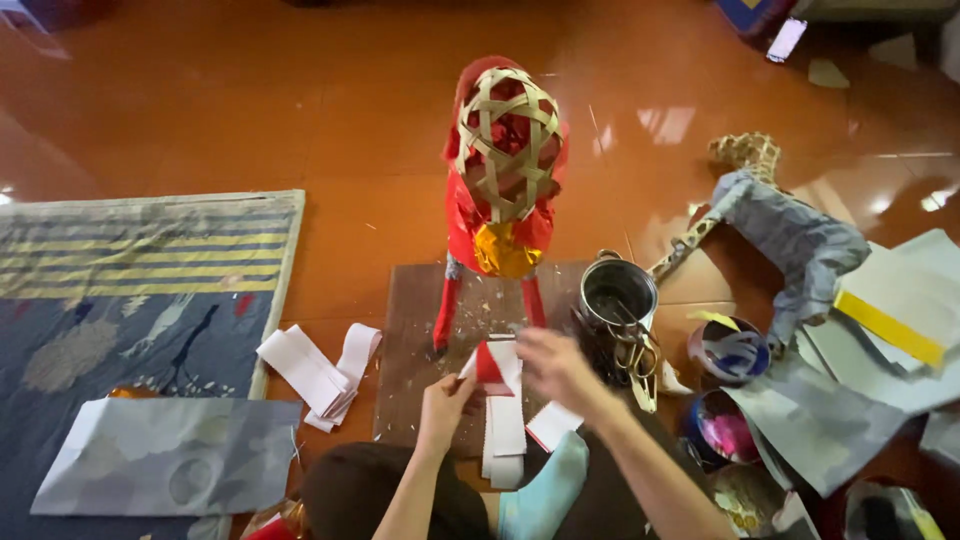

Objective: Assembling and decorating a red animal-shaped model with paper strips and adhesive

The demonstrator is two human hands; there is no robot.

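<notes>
Down on the brown board (pixel 420 340) in front of me, my left hand (pixel 445 398) pinches a small red piece of foil paper (pixel 490 368) against a stack of white paper strips (pixel 506 420) — thumb and fingers closed on the upper edge of the piece. My right hand (pixel 556 368) is blurred; its fingers look loosely curled just beside the red piece, but I cannot tell whether they grip anything.

Just beyond the strips stands the woven bamboo figure (pixel 505 150). I judge the covering about half done: red foil wraps its body and both legs, a gold patch (pixel 503 250) sits low on the front, yet the ball-shaped head is bare lattice, with red only showing through the gaps. So the head, at least, looks left to cover.

A second figure (pixel 785 225), wrapped in grey paper with an uncovered woven head, lies on the floor to the right. A metal can (pixel 618 292) stands near my right hand, with what may be scissors (pixel 638 360) leaning beside it — hard to be sure. More white strips (pixel 320 372) lie to the left, next to a striped mat (pixel 140 250).

The back of the red figure is out of sight, and the bowls (pixel 728 352) at right hold things too jumbled to name.
</notes>
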